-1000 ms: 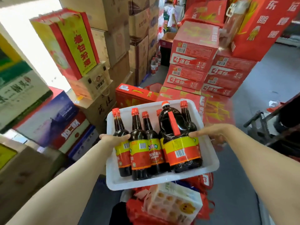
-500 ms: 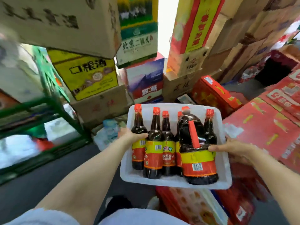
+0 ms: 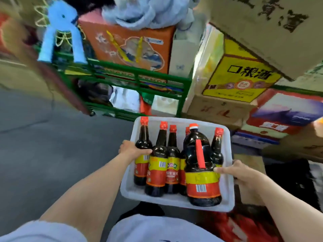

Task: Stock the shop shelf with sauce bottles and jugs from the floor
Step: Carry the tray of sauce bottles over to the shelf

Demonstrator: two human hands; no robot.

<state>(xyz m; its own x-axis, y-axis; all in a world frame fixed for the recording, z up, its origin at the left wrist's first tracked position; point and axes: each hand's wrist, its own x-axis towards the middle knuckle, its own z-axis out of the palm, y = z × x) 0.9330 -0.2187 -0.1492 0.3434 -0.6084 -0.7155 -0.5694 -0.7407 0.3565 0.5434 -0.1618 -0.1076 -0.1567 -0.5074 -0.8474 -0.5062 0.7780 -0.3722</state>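
I carry a white plastic tray (image 3: 174, 200) in front of my body. In it stand several dark sauce bottles (image 3: 158, 165) with red caps and yellow-red labels. A larger dark jug (image 3: 201, 173) with a red handle strip stands at the tray's right front. My left hand (image 3: 132, 148) grips the tray's left rim, its thumb against the leftmost bottle. On the right rim my right hand (image 3: 239, 172) holds on, with fingers touching the jug's label.
A green metal rack (image 3: 138, 77) with an orange box (image 3: 129, 48) on it stands ahead. Stacked cartons, one yellow (image 3: 239, 79), crowd the right. Grey floor (image 3: 43, 145) lies open to the left. Red packages (image 3: 239, 226) sit low right.
I have turned left with the tray: the red carton stacks are out of view and the green rack has moved to the middle. Both hands keep their grip on the tray.
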